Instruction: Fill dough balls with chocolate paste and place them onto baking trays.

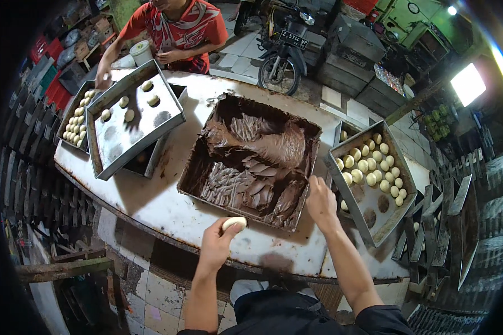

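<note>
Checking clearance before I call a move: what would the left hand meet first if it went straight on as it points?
Most likely the brown-filled tray, at its near wall, with the pale round piece in the left hand leading. Height is hard to judge, so it might pass over.

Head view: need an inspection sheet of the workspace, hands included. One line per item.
Surface: pale table, worn edge, brown smears.
Job's things: square tin of thick brown paste; right tray with many pale rounds; tilted left tray with five rounds.
Clutter: more metal tins stacked at the right.
Left hand: fingers closed on a pale round, near the square tin's front edge.
Right hand: at the square tin's right side; grip unclear.
Cables: nothing seen.
Surroundings: person in red shirt across the table; motorcycle behind.
</note>
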Demonstrator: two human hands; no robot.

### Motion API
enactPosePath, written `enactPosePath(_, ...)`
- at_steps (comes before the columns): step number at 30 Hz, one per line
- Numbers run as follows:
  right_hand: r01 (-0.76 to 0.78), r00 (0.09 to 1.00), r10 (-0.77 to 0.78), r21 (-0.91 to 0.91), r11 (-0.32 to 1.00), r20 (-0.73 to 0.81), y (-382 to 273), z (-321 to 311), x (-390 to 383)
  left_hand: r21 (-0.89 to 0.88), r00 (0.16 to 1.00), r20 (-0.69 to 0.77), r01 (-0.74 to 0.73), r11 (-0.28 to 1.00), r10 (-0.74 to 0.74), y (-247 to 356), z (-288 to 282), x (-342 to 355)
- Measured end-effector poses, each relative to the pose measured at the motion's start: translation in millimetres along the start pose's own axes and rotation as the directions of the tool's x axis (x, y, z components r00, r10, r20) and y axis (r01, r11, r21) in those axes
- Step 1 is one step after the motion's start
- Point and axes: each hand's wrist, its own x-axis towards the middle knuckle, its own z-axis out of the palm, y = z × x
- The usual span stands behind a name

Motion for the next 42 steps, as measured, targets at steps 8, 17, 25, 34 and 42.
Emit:
enactPosePath(8,-0.407,0.912,0.124,0.823,0.397,0.391,-35.1,23.0,-15.5,-0.072,0.996,0.029,0.091,0.993,-0.089,-31.3,61.9,63.3)
enactPosePath(17,0.161,0.973,-0.002,0.679,0.717,-0.230,-64.8,-7.3,-14.8,-0.848,0.998,0.059,0.062,0.526,-0.022,22.1,62.3,94.5)
enactPosePath(25,0.105,0.988,-0.149,0.509,0.855,0.046,0.1,-28.1,9.2,-0.605,0.941,0.288,0.033,0.795,0.180,7.0,74.6,73.0)
enactPosePath(34,0.177,0.984,-0.094,0.934,0.310,-0.155,40.5,-122.1,-142.3,-0.296,0.917,0.295,-0.179,0.938,0.268,24.6,199.7,-55.6)
enactPosePath(42,-0.012,0.998,0.051,0.980,-0.197,0.022,182.8,-199.4,-280.1,-0.391,0.827,0.311,-0.338,0.856,0.469,5.6,379.4,-187.2)
